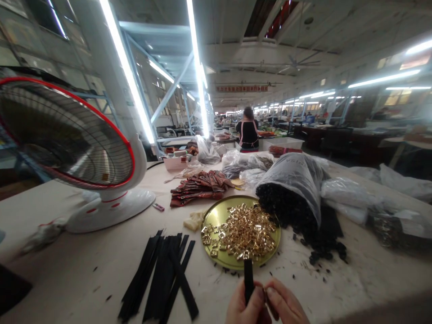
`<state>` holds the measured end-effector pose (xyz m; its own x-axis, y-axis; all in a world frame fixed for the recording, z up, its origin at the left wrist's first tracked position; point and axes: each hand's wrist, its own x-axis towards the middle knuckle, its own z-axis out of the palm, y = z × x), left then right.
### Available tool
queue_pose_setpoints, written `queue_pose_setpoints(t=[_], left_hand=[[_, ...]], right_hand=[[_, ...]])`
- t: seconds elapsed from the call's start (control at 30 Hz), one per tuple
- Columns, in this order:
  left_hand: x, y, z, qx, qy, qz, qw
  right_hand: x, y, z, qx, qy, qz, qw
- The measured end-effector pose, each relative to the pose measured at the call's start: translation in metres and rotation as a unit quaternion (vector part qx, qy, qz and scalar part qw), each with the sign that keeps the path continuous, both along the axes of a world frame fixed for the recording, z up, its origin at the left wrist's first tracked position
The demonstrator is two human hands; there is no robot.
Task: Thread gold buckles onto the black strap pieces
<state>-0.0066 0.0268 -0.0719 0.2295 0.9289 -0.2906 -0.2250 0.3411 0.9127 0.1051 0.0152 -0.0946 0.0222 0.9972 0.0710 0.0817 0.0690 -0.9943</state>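
By the gold tray [216, 213]
Your left hand [252, 310] pinches a black strip [248, 276]; your right hand [285, 302], a small half-hidden piece [269, 303].

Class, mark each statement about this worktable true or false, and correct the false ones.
1. The left hand holds a black strip. True.
2. The gold metal pieces lie on a round tray. True.
3. The fan stands to the right of the tray. False: it stands to the left.
4. The bag of black pieces is upright and closed. False: it lies on its side with its mouth open.
5. The loose black strips lie left of the tray. True.
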Motion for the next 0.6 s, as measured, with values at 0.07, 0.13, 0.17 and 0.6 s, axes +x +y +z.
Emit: queue_pose_setpoints(t=[0.07,0.13,0.17,0.6], left_hand=[[-0.003,-0.004,0.010,-0.010,-0.013,-0.017,1.000],[-0.006,-0.007,0.017,-0.026,-0.037,-0.025,0.999],[-0.006,-0.008,0.020,-0.037,-0.048,-0.030,0.998],[-0.009,-0.008,0.032,-0.034,0.007,-0.079,0.996]], right_hand=[[0.002,-0.003,0.009,-0.013,0.053,0.034,0.998],[0.002,-0.005,0.017,-0.028,0.105,0.044,0.993],[0.002,-0.006,0.019,-0.042,0.138,0.050,0.988],[0.019,-0.002,0.031,-0.071,0.087,0.104,0.988]])
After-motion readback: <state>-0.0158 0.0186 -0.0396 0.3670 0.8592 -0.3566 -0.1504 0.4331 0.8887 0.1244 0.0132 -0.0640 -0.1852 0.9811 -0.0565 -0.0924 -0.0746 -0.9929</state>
